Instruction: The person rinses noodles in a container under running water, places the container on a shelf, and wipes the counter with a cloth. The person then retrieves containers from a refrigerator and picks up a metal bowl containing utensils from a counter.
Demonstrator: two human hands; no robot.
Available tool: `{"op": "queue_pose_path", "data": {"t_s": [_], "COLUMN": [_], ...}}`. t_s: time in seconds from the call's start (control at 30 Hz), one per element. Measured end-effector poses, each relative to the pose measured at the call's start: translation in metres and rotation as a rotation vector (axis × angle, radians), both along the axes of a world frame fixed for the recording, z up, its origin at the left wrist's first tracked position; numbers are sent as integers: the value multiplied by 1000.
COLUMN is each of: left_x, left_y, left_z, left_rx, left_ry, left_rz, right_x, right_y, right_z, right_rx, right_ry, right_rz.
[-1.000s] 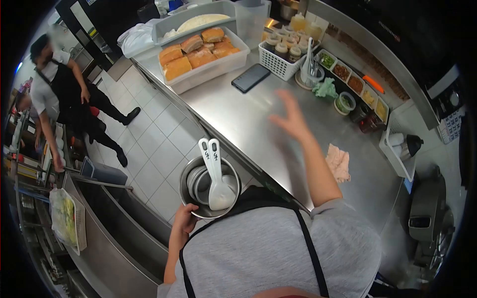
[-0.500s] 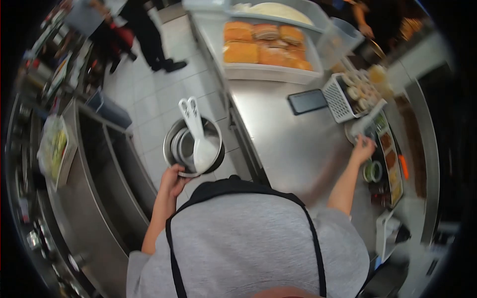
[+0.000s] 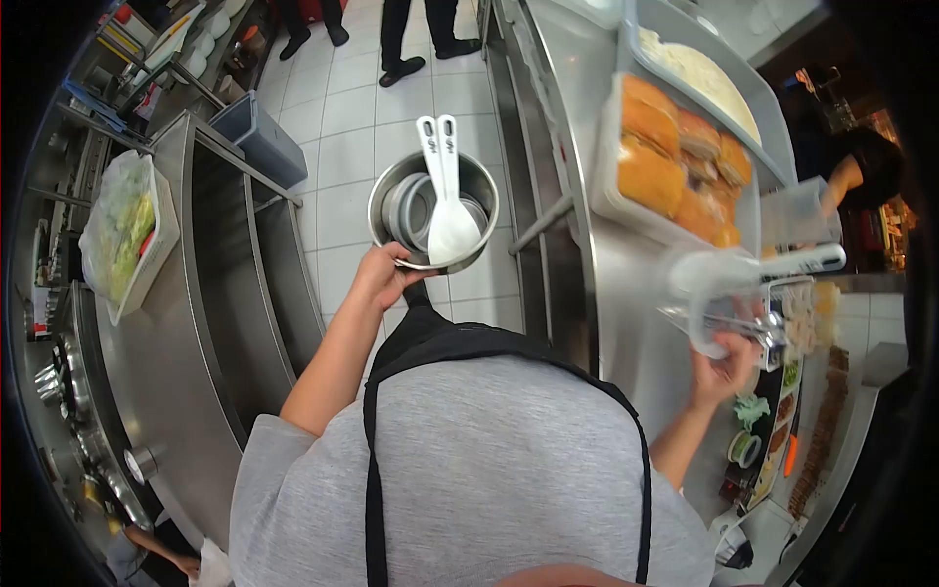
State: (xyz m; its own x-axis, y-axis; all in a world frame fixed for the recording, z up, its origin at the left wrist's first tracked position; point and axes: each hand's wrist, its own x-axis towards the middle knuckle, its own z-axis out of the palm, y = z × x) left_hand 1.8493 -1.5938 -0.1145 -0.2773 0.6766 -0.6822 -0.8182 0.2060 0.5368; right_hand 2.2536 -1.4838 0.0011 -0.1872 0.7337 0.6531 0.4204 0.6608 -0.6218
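My left hand (image 3: pixel 380 279) grips the rim of a round steel pot (image 3: pixel 383 191), held over the aisle. Inside the pot lie two white plastic spoons (image 3: pixel 452 230), handles up, and several small metal cups (image 3: pixel 416 210). Over the counter, my right hand (image 3: pixel 726 370) is closed on a clear plastic container (image 3: pixel 699 328), blurred by motion. A white spoon (image 3: pixel 807 260) lies across the container, its handle pointing right. Shiny metal pieces (image 3: pixel 770 338) show by my fingers; their kind is unclear.
On the steel counter (image 3: pixel 626 284) stand a tub of orange-topped buns (image 3: pixel 650 186) and a tray of white food (image 3: pixel 699 78). A topping tray (image 3: pixel 773 455) lies at right. Steel shelving (image 3: pixel 220 323) and a grey bin (image 3: pixel 259 137) stand left. Other people's legs (image 3: pixel 416 39) show ahead.
My right hand has lifted the clear container and white spoon off the counter's right side. My left hand still holds the pot. The view has turned, so the counter appears farther right.
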Motion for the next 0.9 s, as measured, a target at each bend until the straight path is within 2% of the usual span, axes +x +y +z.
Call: {"op": "queue_pose_path", "data": {"t_s": [0.03, 0.07, 0.13, 0.2, 0.27, 0.3, 0.37, 0.47, 0.57, 0.67, 0.77, 0.9], "left_x": [-21, -36, -64, -101, -138, -156, -186, -233, -275, -315, -346, -403], "left_y": [5, 11, 25, 40, 57, 68, 91, 131, 175, 225, 279, 340], "left_z": [-9, -3, 13, 20, 31, 34, 38, 30, 8, 0, 13, 25], "left_rx": [37, 29, -1, 7, 23, 24, 26, 14, 51, 9, -63, -64], "left_ry": [-8, 102, 232, 282, 344, 344, 391, 449, 515, 388, 462, 426], "left_rz": [-54, -60, -73, -78, -103, -104, -104, -95, -105, -141, -71, -37], "right_x": [-42, -84, -154, -239, -301, -330, -373, -429, -477, -522, -573, -639], "right_y": [13, 26, 53, 72, 95, 100, 121, 160, 204, 263, 334, 410], "right_z": [-7, -14, -29, -33, -42, -34, -39, -52, -61, -70, -68, -53], "right_rx": [-23, -48, -7, -83, -38, -101, -218, -212, -363, -398, -426, -529], "right_ry": [88, 178, 65, 195, 86, 24, -69, -265, -308, -286, -265, -286], "right_rz": [83, 168, 245, 413, 531, 578, 691, 742, 803, 891, 985, 1151]}}
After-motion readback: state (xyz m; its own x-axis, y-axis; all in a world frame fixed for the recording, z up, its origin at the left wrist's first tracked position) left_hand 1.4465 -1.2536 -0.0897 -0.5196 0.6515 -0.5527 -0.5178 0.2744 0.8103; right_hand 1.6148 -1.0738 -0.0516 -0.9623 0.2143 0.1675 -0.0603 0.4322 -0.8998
